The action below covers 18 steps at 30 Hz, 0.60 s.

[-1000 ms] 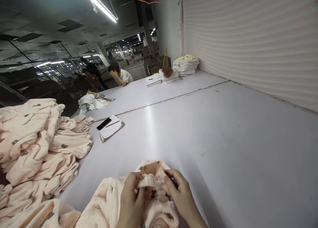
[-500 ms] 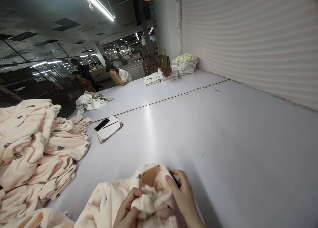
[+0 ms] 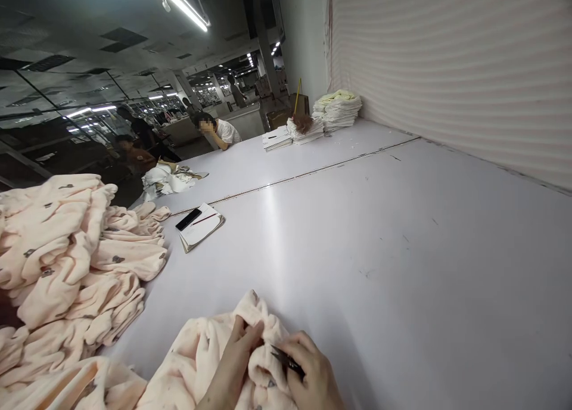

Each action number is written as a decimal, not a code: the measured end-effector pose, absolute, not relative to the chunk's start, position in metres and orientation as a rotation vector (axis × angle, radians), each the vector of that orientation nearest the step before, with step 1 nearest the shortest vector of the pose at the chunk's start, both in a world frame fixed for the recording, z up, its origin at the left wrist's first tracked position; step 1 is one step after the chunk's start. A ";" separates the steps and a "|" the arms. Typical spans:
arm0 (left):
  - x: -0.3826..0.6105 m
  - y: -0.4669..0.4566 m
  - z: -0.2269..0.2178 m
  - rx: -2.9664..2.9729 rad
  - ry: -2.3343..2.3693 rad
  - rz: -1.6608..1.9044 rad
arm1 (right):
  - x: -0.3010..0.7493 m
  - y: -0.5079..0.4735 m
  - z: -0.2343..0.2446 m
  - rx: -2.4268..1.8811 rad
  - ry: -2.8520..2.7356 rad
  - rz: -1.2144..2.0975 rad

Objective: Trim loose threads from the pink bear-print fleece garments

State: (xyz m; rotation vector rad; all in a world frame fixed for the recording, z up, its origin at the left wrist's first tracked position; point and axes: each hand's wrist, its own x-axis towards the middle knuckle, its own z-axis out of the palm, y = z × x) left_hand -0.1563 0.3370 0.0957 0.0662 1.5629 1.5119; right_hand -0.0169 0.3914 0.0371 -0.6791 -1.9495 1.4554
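Observation:
A pale peach plush garment (image 3: 192, 353) with small printed figures lies bunched at the near edge of the table. My left hand (image 3: 239, 353) is closed on a fold of it, thumb and fingers pinching the cloth. In my right hand (image 3: 310, 368) is a pair of dark thread snips (image 3: 287, 361), its pointed blades directed left toward a rolled, tube-like opening of the garment. The right fingers wrap round the snips close against the cloth. Whether the blades touch a thread cannot be made out.
A big heap of similar peach garments (image 3: 67, 243) covers the left side. A notepad (image 3: 203, 231) carries a black phone (image 3: 188, 219) and a pen. Farther off are white scraps (image 3: 165, 180) and stacked folded cloth (image 3: 337, 112). A person (image 3: 223, 133) leans at the far edge; a curtain (image 3: 447, 70) borders the right.
My left hand has shifted up along the garment, and its wide opening is now folded over. The snips have moved left and down, from beside the cloth to in front of it.

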 end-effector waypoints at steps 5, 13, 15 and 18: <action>-0.149 0.324 0.107 -0.048 1.413 1.649 | 0.002 0.381 0.034 -0.638 -1.916 1.446; -0.144 0.299 0.116 -0.222 1.190 1.751 | 0.011 0.388 0.068 -0.881 -1.939 1.547; -0.140 0.294 0.120 -0.255 1.135 1.746 | 0.012 0.397 0.077 -0.883 -2.000 1.592; -0.136 0.290 0.122 -0.283 1.120 1.768 | 0.011 0.407 0.086 -0.855 -2.088 1.582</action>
